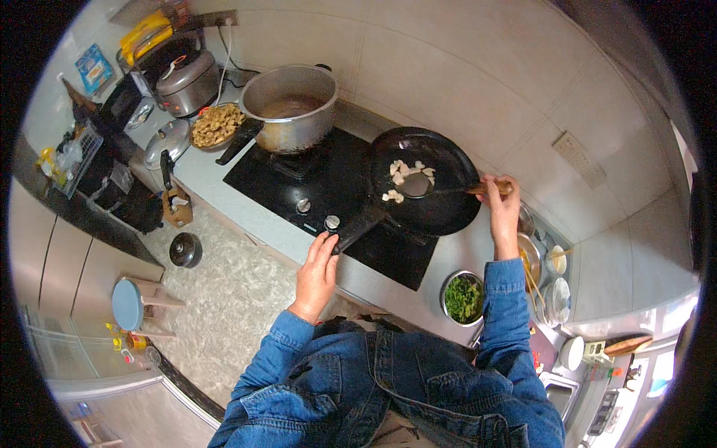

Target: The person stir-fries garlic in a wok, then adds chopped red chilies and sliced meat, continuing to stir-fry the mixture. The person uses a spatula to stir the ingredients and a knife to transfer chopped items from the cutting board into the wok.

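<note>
My right hand [504,210] grips the wooden handle [493,188] of a metal ladle or spatula whose round head [415,185] rests inside a black wok [448,213]. Pale chopped pieces, perhaps garlic [399,172], lie around that head, with a few more nearer the wok's handle. My left hand [319,266] is at the front edge of the black cooktop [353,196], its fingers beside the control knob [332,223] and the end of the wok's black handle [358,231]. Whether those fingers touch the knob or the handle, I cannot tell.
A large metal pot [291,126] occupies the left burner. Left of it are a heaped bowl of brown pieces [217,125], a glass lid [167,144] and a rice cooker [187,81]. A bowl of chopped greens [464,298] sits at right, near bowls with chopsticks [532,287]. A stool [127,305] stands on the floor.
</note>
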Available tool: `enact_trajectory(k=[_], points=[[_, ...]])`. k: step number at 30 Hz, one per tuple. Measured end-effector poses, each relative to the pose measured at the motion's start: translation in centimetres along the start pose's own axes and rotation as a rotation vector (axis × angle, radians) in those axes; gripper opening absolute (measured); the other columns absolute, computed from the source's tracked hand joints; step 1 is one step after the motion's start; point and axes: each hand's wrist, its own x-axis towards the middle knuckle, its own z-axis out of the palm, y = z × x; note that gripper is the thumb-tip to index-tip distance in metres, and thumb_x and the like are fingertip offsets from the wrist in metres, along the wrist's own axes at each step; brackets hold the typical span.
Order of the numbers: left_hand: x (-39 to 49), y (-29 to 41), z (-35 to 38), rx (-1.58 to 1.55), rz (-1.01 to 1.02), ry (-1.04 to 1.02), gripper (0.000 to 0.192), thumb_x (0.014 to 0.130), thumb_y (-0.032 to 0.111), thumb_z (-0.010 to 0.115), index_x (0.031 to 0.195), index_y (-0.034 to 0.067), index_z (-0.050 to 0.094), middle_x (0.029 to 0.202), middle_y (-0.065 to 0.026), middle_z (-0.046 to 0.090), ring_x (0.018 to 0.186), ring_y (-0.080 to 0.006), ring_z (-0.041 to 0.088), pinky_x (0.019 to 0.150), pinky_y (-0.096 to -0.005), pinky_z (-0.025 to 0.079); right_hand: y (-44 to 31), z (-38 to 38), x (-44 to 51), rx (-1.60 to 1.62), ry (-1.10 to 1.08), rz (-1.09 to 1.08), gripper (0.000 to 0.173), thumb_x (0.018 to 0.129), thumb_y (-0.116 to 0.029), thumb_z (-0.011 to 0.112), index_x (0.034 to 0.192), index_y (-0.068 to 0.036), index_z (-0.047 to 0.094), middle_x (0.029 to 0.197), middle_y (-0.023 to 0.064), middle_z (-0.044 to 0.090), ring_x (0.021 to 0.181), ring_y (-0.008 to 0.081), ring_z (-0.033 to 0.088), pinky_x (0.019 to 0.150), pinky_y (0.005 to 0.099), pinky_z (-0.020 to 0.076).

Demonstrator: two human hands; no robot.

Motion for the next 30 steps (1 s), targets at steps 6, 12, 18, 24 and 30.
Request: enact_trajectory(k=[6,12,18,24,30], points=[[-0.2,0.1,0.1,0.000,-0.012,0.015,0.038,0.094,0.011,0.055,0.132,0.014,0.052,0.137,-0.0156,0.049,0.112,-0.0389,0.057,0.090,-0.0413,0.051,0.1,-3.6,3.2,-0.125,-0.103,-0.166,0.020,0.090,-0.002,0.058,0.109,0.000,0.051,0.102,0.0120,0.065,0.095,0.0157,0.061,0.077,0.0279,0.0524],[-0.2,0.0,0.2,0.013,-0.004,0.016,0.039,0.093,0.010,0.055,0.132,0.013,0.052,0.137,-0.0166,0.049,0.113,-0.0389,0.057,0.091,-0.0415,0.051,3.2,-5.1,7.8,-0.185,0.023,-0.112,0.018,0.090,-0.002,0.059,0.107,-0.001,0.053,0.098,0.0075,0.063,0.090,0.0133,0.058,0.073,0.0245,0.0488],[-0.2,0.2,0.1,-0.016,-0.044,-0.011,0.036,0.094,0.009,0.054,0.131,0.009,0.053,0.138,-0.0175,0.048,0.118,-0.0378,0.055,0.096,-0.0392,0.048,5.0,-1.6,8.5,0.263,-0.014,0.305,0.019,0.091,-0.007,0.062,0.108,-0.006,0.056,0.107,0.0077,0.062,0.097,0.0188,0.062,0.078,0.0297,0.0550],[-0.1,0.5,0.0,-0.023,-0.071,-0.019,0.036,0.094,0.008,0.054,0.130,0.008,0.053,0.138,-0.0172,0.049,0.119,-0.0376,0.054,0.096,-0.0389,0.047,-1.1,2.1,5.1,0.025,-0.390,0.028,0.015,0.089,-0.001,0.058,0.104,-0.005,0.056,0.122,0.0099,0.061,0.111,0.0188,0.057,0.094,0.0318,0.0479],[-0.1,0.4,0.0,0.011,-0.035,0.000,0.038,0.094,0.010,0.054,0.131,0.012,0.052,0.138,-0.0161,0.049,0.113,-0.0382,0.057,0.092,-0.0404,0.050,-9.5,1.6,-1.2,-0.183,-0.716,-0.096,0.015,0.086,0.008,0.054,0.094,-0.004,0.053,0.123,0.0116,0.061,0.113,0.0195,0.056,0.098,0.0325,0.0439]])
